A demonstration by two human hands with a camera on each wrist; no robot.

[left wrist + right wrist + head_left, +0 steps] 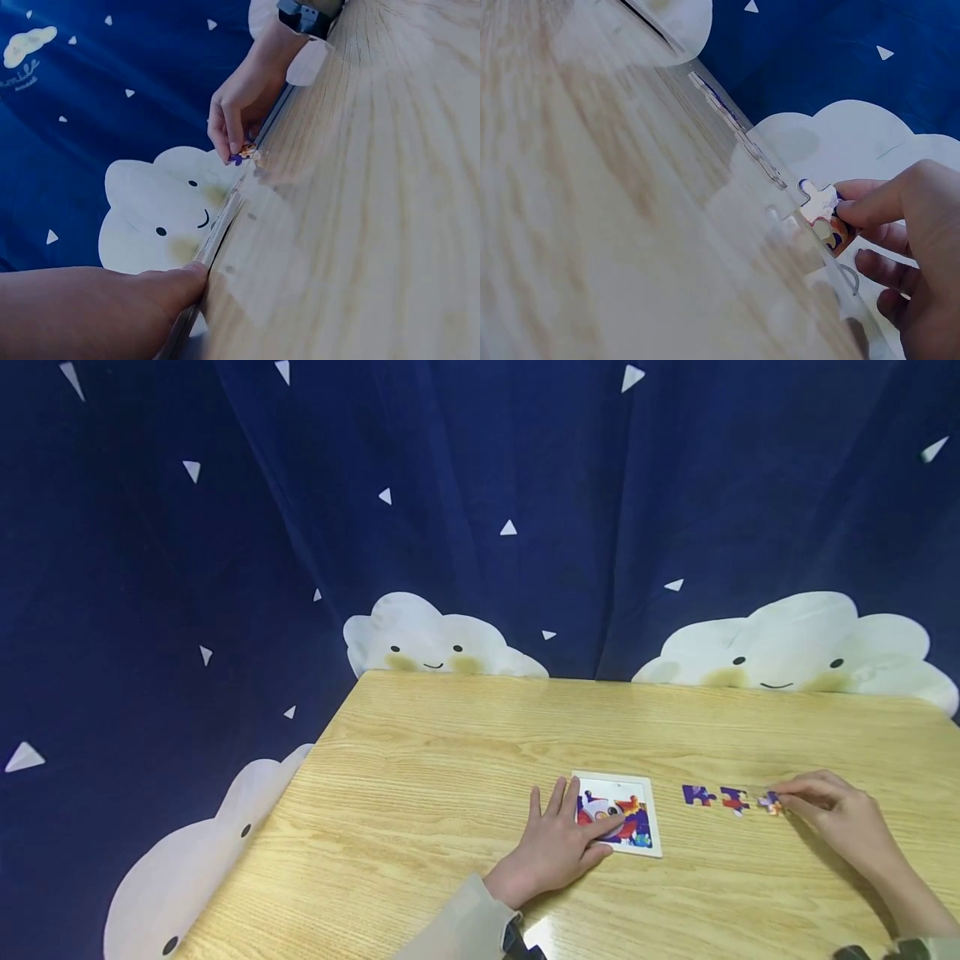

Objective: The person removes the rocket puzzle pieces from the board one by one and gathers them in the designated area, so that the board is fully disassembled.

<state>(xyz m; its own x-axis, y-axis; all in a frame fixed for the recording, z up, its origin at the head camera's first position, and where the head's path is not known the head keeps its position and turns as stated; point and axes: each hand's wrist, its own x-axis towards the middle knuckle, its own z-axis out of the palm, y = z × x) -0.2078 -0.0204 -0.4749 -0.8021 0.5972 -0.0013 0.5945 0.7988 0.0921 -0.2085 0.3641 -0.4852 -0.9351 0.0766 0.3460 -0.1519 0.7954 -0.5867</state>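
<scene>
My left hand [555,852] lies with spread, straight fingers over the left side of a white-framed jigsaw tray [655,835]. Its index finger crosses the partly assembled rocket-like picture [633,818], while white backing shows along the top. In the left wrist view, the thumb of that hand [105,307] touches the tray's edge. To the right, my right hand [851,822] pinches a jigsaw piece [769,803] between thumb and index finger. The right wrist view shows this piece [832,217] tilted up from the table, orange and purple on its face.
Two purple-and-red jigsaw pieces, one nearer the tray [697,795] and one nearer the right hand [734,800], lie flat in a row on the wooden table [450,760]. A dark blue curtain [465,460] with white clouds hangs behind and left of it.
</scene>
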